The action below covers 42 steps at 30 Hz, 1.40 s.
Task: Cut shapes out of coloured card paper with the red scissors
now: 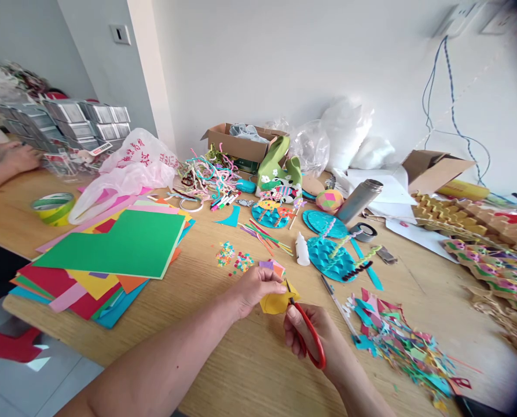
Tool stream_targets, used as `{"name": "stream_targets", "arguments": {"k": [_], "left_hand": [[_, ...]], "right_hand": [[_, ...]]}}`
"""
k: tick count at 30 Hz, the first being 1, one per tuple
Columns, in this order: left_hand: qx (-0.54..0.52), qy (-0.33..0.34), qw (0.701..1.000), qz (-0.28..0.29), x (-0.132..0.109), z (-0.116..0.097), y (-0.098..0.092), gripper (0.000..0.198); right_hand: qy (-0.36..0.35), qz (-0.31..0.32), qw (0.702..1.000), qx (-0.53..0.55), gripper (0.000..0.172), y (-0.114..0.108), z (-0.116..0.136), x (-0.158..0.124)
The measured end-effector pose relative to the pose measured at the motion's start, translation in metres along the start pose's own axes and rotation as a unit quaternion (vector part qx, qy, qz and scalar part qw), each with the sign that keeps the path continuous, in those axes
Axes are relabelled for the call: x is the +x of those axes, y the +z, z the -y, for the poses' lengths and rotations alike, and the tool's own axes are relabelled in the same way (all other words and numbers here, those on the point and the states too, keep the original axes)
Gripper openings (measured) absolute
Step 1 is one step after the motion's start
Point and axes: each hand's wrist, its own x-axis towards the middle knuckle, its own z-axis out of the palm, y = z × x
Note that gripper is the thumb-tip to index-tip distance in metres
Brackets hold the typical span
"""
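Note:
A small piece of yellow paper (275,303) with a dark line drawn on it is pinched in my left hand (258,289) by its upper left part. My right hand (312,330) holds red-handled scissors (314,341), their blades reaching up at the paper's right side. Just beyond the hands lie small purple and orange paper pieces (277,267) and two little heaps of coloured dots (243,262). A white glue bottle (302,250) stands behind them, beside a blue scalloped disc (327,258). To the right rests a pen (340,307).
Coloured paper sheets (132,243) are stacked at left, near yellow tape (53,208). Paper scraps (410,341) heap at right. A metal flask (359,200), pipe cleaners (206,176) and a cardboard box (236,142) stand farther back. Another person's hand (21,156) shows at far left.

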Motion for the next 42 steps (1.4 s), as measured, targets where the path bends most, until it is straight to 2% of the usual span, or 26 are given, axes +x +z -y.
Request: {"name": "stream_targets", "arguments": {"k": [12, 20, 30, 33, 39, 42], "left_hand": [[-0.013, -0.004, 1.000, 0.000, -0.0005, 0.0000, 0.0007, 0.022], [-0.016, -0.009, 1.000, 0.025, -0.0008, -0.0001, 0.0010, 0.025], [0.006, -0.079, 0.990, 0.120, 0.0003, 0.0002, -0.0050, 0.034], [-0.015, -0.086, 0.990, 0.109, 0.0019, 0.0006, -0.0064, 0.032], [-0.042, -0.059, 0.996, 0.055, 0.0042, 0.0018, -0.0075, 0.023], [-0.059, -0.050, 0.996, 0.037, 0.0049, 0.0032, -0.0075, 0.024]], "right_hand": [[0.007, -0.004, 1.000, -0.003, 0.060, 0.0000, 0.0007, -0.0009], [0.004, -0.013, 1.000, -0.005, 0.060, -0.0004, 0.0011, -0.0007], [-0.010, -0.031, 0.999, 0.022, 0.055, -0.0025, 0.0011, -0.0006], [-0.010, -0.043, 0.999, 0.023, 0.055, -0.0028, 0.0031, -0.0010], [-0.009, -0.053, 0.998, 0.014, 0.056, -0.0027, 0.0052, -0.0029], [-0.011, -0.055, 0.998, 0.014, 0.057, -0.0030, 0.0029, -0.0025]]}}
